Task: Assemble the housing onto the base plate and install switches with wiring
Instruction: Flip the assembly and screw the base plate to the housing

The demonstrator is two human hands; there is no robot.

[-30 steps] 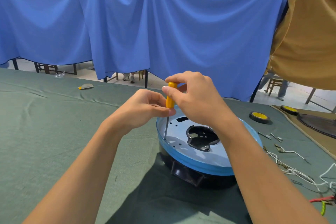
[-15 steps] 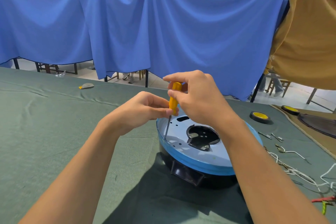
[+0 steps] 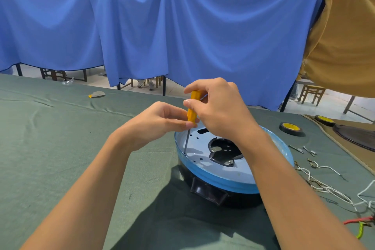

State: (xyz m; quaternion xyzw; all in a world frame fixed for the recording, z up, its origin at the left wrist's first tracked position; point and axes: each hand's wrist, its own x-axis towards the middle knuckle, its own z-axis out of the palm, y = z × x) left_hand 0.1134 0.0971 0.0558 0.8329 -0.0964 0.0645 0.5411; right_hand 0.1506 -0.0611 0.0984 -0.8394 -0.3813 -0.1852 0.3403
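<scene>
The right grip (image 3: 221, 111) has shifted its hold on the yellow handle of the screwdriver (image 3: 192, 112). Its thumb (image 3: 187, 102), pressed high near the handle's top a second ago, now lies lower on the side facing the left grip (image 3: 160, 122), and more of the handle's top shows above it. The handle has also tipped slightly further toward the right grip's palm, away from the left grip.

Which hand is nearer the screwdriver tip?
Left. The left hand pinches the screwdriver at the bottom of its yellow handle, just above the shaft. The right hand grips the handle's top, farther from the tip on the blue plate.
</scene>
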